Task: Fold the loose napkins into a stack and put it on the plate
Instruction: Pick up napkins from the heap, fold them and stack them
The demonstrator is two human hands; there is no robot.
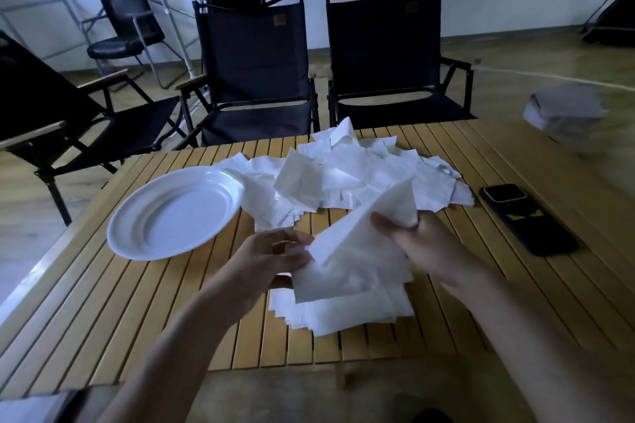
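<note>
1. So, both hands are on one napkin [357,251] held up over the near stack [343,312]. Left hand [271,261] pinches its left corner between thumb and fingers; right hand [422,244] has fingers closed on the upper right part, thumb tucked under the fold.
2. Paper looks super light and floppy. It sags wherever it isn't held, so I'd guess it wants a grip at corners or edges, two points at once, never the middle.
3. Thin stuff like this probably tears or creases if you tug hard. Light pinch, then press the fold flat on the table [137,312].
4. Loose pile [343,172] sits at the far side, overlapping and crumpled, touching the plate [171,213] rim on its right. Sheets likely cling together, so peel one from a free corner.
5. Near stack is fanned and uneven, edges sticking out. I'd square it up and lift it from both sides, fingers under, or it slides apart.
6. Plate is empty, left of everything. Phone [525,216] lies off to the right, apart from the napkins.
</note>
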